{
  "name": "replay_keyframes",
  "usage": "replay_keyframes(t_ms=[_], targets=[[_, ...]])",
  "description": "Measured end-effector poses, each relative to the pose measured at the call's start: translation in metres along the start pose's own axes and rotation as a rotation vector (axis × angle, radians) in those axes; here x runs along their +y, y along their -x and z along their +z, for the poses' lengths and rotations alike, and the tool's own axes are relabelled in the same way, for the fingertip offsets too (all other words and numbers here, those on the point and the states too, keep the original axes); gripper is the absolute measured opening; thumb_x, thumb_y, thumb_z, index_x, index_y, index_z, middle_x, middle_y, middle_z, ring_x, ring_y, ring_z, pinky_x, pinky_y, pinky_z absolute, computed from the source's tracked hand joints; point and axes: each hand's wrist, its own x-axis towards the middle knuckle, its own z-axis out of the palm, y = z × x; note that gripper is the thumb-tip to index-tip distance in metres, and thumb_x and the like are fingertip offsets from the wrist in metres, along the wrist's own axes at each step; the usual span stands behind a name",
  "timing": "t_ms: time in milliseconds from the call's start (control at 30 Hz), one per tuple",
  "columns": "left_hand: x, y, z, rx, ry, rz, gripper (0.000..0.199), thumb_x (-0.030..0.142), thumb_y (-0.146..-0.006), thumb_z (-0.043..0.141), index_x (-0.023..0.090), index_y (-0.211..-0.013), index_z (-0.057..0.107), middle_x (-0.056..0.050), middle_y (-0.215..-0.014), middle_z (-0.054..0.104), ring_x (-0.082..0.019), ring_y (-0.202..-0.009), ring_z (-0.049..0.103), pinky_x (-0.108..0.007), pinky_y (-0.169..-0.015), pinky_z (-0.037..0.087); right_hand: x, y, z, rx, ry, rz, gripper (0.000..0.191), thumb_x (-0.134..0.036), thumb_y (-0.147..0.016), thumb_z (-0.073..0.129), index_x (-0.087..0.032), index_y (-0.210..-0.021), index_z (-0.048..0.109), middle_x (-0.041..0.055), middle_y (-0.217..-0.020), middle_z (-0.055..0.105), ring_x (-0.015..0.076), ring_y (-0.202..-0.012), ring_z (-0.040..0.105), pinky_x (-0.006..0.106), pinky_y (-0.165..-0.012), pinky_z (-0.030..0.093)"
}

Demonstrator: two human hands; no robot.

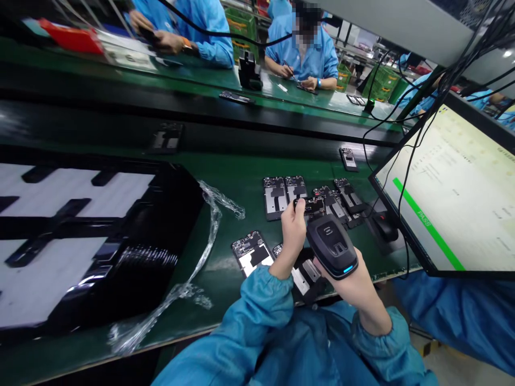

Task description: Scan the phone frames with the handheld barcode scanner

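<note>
My right hand (356,279) is wrapped round a black handheld barcode scanner (328,238), with a blue light glowing at its near end. My left hand (293,230) pinches the left end of an opened phone (314,206), its circuit board showing, just beyond the scanner. The scanner hides part of that phone. Under and around my hands lie more opened phones: one on the left (252,252), one beneath my wrists (306,276) that is partly covered, and a pair (274,198) farther back.
At right a tilted monitor (450,198) shows a green PASS bar, with a black mouse (385,226) beside it. Dark moulded trays (161,225) and crumpled clear plastic (213,225) occupy the left. Cables hang at upper right. Co-workers in blue sit across the green bench (225,166).
</note>
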Motion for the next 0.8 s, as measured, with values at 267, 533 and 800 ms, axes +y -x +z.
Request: replay_keyframes(t_ms=[267, 533, 800], targets=[[0.016, 0.009, -0.003, 0.070, -0.169, 0.149, 0.032, 0.039, -0.096, 0.047, 0.019, -0.071, 0.045, 0.003, -0.064, 0.043, -0.011, -0.060, 0.041, -0.024, -0.059, 0.035, -0.006, 0.004, -0.002, 0.027, 0.009, -0.038, 0.021, -0.025, -0.067, 0.080, -0.017, -0.082, 0.068, 0.0049, -0.077, 0.075, 0.0226, -0.069, 0.069, 0.031, -0.063, 0.057], [0.021, 0.012, 0.001, 0.142, -0.253, 0.193, 0.019, 0.036, -0.095, 0.049, 0.019, -0.085, 0.050, 0.000, -0.077, 0.055, -0.014, -0.071, 0.052, -0.025, -0.066, 0.040, -0.007, 0.008, -0.005, 0.000, -0.027, -0.053, 0.019, -0.021, -0.068, 0.079, -0.015, -0.085, 0.070, 0.0070, -0.082, 0.077, 0.0239, -0.073, 0.071, 0.031, -0.067, 0.058], [0.015, 0.011, 0.003, 0.188, -0.267, 0.277, 0.021, 0.039, -0.095, 0.047, 0.020, -0.088, 0.048, 0.001, -0.077, 0.053, -0.013, -0.072, 0.052, -0.024, -0.070, 0.041, -0.002, 0.016, -0.007, -0.004, -0.106, -0.079, 0.021, -0.012, -0.068, 0.076, -0.018, -0.087, 0.070, 0.0040, -0.083, 0.076, 0.0208, -0.070, 0.068, 0.029, -0.066, 0.057]])
